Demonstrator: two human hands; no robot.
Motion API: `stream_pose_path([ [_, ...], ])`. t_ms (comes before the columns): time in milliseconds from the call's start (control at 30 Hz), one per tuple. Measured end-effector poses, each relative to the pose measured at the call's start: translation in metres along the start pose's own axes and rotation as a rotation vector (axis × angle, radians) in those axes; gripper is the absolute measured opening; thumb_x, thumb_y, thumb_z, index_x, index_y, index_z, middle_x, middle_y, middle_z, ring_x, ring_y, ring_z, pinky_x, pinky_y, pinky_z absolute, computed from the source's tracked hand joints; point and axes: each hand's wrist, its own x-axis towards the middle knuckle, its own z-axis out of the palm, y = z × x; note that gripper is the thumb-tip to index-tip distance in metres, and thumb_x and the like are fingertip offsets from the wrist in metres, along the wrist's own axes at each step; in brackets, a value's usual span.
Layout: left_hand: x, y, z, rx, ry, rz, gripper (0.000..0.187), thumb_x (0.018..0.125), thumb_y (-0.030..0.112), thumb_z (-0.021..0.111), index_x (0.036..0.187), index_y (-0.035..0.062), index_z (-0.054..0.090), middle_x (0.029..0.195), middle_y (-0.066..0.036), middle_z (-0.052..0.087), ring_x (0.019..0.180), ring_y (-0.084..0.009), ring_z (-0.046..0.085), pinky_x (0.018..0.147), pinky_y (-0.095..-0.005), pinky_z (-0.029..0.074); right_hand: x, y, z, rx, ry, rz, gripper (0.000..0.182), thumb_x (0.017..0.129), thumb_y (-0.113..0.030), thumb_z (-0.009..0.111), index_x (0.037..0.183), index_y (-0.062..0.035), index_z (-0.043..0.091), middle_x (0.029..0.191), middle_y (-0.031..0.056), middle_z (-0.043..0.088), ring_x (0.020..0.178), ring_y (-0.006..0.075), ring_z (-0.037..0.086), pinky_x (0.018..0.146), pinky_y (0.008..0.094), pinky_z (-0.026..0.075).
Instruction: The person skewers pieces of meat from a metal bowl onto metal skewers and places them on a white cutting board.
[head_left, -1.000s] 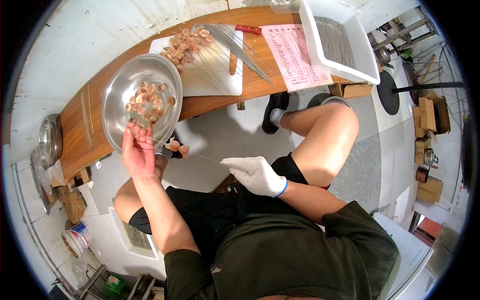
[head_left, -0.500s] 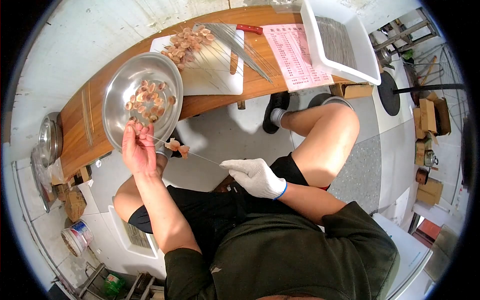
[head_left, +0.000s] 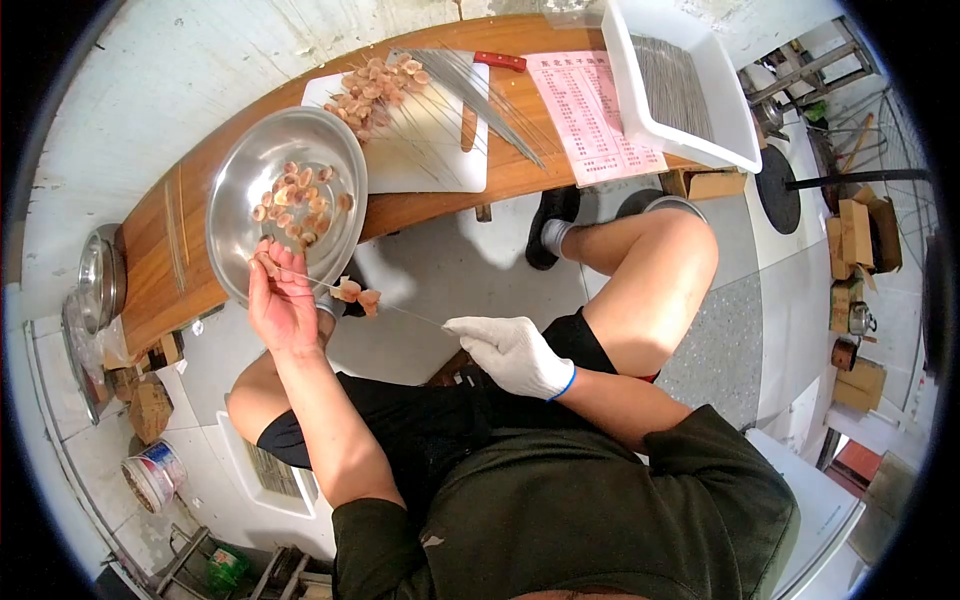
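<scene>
My gloved right hand [head_left: 518, 358] is closed around the end of a thin metal skewer [head_left: 408, 314] and holds it slanted up to the left. A couple of pinkish meat pieces [head_left: 357, 295] are threaded partway along it. At the skewer's other end, my bare left hand [head_left: 282, 308] pinches a small piece of meat [head_left: 266, 262] between thumb and fingers, over the near rim of a large steel bowl [head_left: 232, 165]. Several round, brown-edged meat slices [head_left: 300, 198] lie inside that bowl.
Behind the bowl, a white cutting board [head_left: 420, 170] carries a heap of meat slices [head_left: 375, 92], loose skewers and a red-handled knife [head_left: 498, 61]. A pink printed sheet [head_left: 592, 120] lies beside a white bin [head_left: 735, 135] of skewers. My knees are below the wooden table [head_left: 195, 215].
Both hands keep their grips, with only a very slight shift of my left hand and the skewer. The meat pieces stay at about the same spot on it.
</scene>
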Motion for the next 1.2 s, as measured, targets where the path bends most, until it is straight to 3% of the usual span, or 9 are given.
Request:
stream_pose_path([
  [233,-0.001,0.002,-0.003,-0.018,-0.038,-0.01,0.023,0.101,0.016,0.052,0.118,0.0009,0.058,0.108,-0.01,0.066,0.097,-0.0163,0.065,0.082,-0.0279,0.054,-0.005,-0.004,0.002,0.042,-0.005,0.022,0.027,0.093,-0.007,0.057,0.116,0.0035,0.064,0.108,0.0188,0.071,0.102,0.0218,0.069,0.09,0.0307,0.052],
  [333,-0.001,0.002,0.0,0.052,0.019,0.024,0.025,0.099,0.018,0.057,0.118,0.0023,0.06,0.103,-0.008,0.069,0.09,-0.0179,0.066,0.093,-0.0369,0.053,-0.004,0.0,0.003,0.024,-0.002,-0.026,0.027,0.093,-0.007,0.057,0.117,0.0034,0.064,0.108,0.0183,0.071,0.102,0.021,0.069,0.09,0.0303,0.052],
  [433,-0.006,-0.001,0.01,0.07,0.099,0.065,0.019,0.1,0.015,0.055,0.113,0.0013,0.059,0.1,-0.008,0.066,0.088,-0.0148,0.063,0.081,-0.0278,0.053,-0.006,0.001,0.006,0.076,-0.002,0.006,0.027,0.093,-0.007,0.057,0.117,0.003,0.065,0.109,0.0173,0.071,0.103,0.0202,0.069,0.09,0.0301,0.052],
  [533,-0.008,-0.001,0.008,0.054,0.023,0.05,0.019,0.1,0.015,0.055,0.112,0.001,0.059,0.099,-0.008,0.067,0.088,-0.0156,0.063,0.082,-0.0283,0.053,-0.007,0.003,0.005,0.09,-0.011,0.018,0.027,0.093,-0.007,0.057,0.117,0.0029,0.065,0.11,0.0166,0.071,0.103,0.0197,0.068,0.091,0.0301,0.052],
  [733,-0.007,-0.004,0.01,0.076,0.096,0.05,0.02,0.099,0.014,0.057,0.113,0.0006,0.059,0.097,-0.008,0.066,0.087,-0.0159,0.063,0.075,-0.0229,0.054,-0.006,0.002,0.005,0.081,-0.027,0.009,0.027,0.093,-0.007,0.057,0.117,0.0033,0.065,0.11,0.0166,0.071,0.103,0.0196,0.068,0.091,0.0302,0.052],
  [1133,-0.009,-0.009,0.006,0.065,0.107,0.043,0.02,0.099,0.014,0.056,0.113,0.0003,0.059,0.096,-0.008,0.065,0.085,-0.0169,0.061,0.072,-0.0225,0.056,-0.005,0.006,0.006,0.098,-0.022,0.003,0.027,0.093,-0.007,0.057,0.116,0.0037,0.065,0.11,0.0166,0.071,0.103,0.0199,0.068,0.091,0.0304,0.052],
  [1200,-0.008,-0.01,0.006,0.094,0.138,0.038,0.019,0.099,0.016,0.057,0.113,0.0027,0.061,0.093,-0.007,0.068,0.079,-0.0151,0.062,0.079,-0.0292,0.055,-0.005,0.006,0.006,0.099,-0.023,0.005,0.027,0.093,-0.007,0.057,0.116,0.0038,0.065,0.11,0.0167,0.071,0.103,0.0198,0.068,0.091,0.0303,0.052],
])
